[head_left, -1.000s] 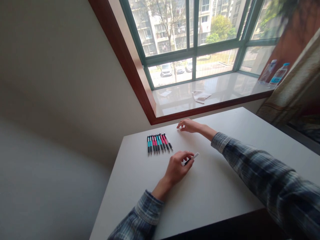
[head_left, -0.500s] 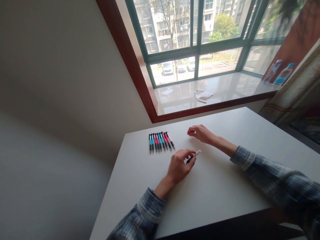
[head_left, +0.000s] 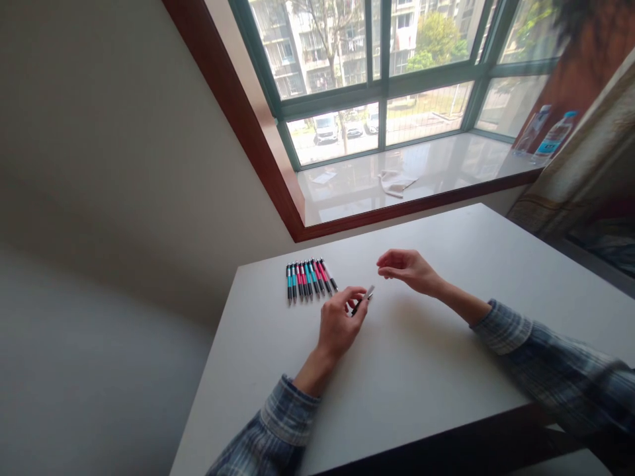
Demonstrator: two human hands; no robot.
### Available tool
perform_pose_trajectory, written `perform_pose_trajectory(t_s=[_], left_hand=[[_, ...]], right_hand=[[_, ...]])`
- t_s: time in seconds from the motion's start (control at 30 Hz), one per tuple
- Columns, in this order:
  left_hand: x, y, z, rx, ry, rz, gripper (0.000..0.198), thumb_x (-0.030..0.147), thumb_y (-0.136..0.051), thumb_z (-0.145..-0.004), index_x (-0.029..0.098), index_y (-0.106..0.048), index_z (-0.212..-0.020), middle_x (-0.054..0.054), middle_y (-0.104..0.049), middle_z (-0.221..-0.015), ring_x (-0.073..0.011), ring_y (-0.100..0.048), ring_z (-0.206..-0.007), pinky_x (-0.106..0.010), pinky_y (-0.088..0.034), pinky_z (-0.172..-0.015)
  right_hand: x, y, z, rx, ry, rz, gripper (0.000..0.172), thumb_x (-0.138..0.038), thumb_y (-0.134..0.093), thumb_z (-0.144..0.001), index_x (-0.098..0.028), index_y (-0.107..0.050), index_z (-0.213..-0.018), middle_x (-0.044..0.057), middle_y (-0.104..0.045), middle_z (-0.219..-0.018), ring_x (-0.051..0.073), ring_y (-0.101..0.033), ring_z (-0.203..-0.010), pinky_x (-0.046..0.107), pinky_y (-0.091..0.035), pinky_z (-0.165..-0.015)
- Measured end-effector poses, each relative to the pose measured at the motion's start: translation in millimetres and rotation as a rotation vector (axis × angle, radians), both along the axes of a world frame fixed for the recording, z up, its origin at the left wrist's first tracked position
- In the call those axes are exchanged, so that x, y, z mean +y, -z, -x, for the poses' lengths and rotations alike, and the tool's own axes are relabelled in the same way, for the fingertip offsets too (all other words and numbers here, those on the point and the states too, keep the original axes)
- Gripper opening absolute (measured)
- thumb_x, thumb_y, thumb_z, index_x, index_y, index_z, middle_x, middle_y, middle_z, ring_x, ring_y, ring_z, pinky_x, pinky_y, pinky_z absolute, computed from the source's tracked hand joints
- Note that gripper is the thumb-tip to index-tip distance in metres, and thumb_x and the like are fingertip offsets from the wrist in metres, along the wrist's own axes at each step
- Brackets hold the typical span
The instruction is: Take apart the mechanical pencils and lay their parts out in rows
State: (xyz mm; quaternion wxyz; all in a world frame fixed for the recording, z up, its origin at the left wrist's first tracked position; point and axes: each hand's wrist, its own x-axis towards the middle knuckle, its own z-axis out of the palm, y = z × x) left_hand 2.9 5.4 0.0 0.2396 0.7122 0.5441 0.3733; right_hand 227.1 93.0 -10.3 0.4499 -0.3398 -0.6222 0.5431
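My left hand (head_left: 340, 322) is closed in a pinch on a pen (head_left: 368, 293), low over the white table (head_left: 421, 370). The pen's pale barrel sticks out beyond my fingertips, tilted up to the right, and its dark part is partly hidden by the fingers. Just beyond this hand lies a row of several pens (head_left: 308, 280), side by side, with turquoise and pink-red barrels and black grips. My right hand (head_left: 407, 270) hovers over the table farther right, fingers loosely curled and the thumb apart from them. Nothing shows in it.
Beyond the table is a windowsill (head_left: 347, 205) with a crumpled cloth or paper (head_left: 395, 184) and plastic bottles (head_left: 553, 139) at its right end. A wall (head_left: 124, 198) borders the left side; a curtain (head_left: 570, 158) hangs at the right.
My left hand has shifted left with the pen, whose pale end now points up more steeply. My right hand has drawn right and its fingers have parted more. The view has shifted slightly.
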Motion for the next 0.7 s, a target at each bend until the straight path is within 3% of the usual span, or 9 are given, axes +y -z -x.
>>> perform_pose_trajectory(t_s=[0.2, 0.4, 0.7], left_hand=[[-0.2, 1.6, -1.2, 0.012, 0.015, 0.003, 0.015, 0.030, -0.068, -0.091, 0.027, -0.073, -0.105, 0.001, -0.076, -0.087, -0.0138, -0.061, -0.069, -0.025, -0.048, -0.067], [0.3, -1.9, -2.3, -0.003, 0.011, 0.007, 0.014, 0.030, -0.068, -0.091, 0.027, -0.074, -0.104, 0.001, -0.076, -0.086, -0.0138, -0.060, -0.069, -0.026, -0.047, -0.066], [2.3, -2.3, -1.3, 0.005, 0.004, -0.005, 0.014, 0.029, -0.068, -0.090, 0.026, -0.074, -0.103, 0.001, -0.076, -0.085, -0.0138, -0.062, -0.069, -0.026, -0.049, -0.066]], right_hand=[[-13.8, -7.3, 4.7, -0.024, -0.049, 0.007, 0.033, -0.046, -0.086, -0.077, -0.018, -0.075, -0.090, 0.004, -0.074, -0.088, 0.017, -0.067, -0.079, 0.032, -0.055, -0.076], [-13.7, -4.3, 5.6, -0.024, -0.051, 0.003, 0.030, -0.044, -0.082, -0.081, -0.018, -0.074, -0.092, 0.002, -0.072, -0.083, 0.015, -0.066, -0.069, 0.030, -0.053, -0.066], [-17.7, -3.6, 10.3, 0.028, -0.062, -0.037, 0.029, -0.040, -0.085, -0.079, -0.019, -0.075, -0.095, 0.005, -0.077, -0.094, 0.022, -0.073, -0.092, 0.039, -0.059, -0.090]])
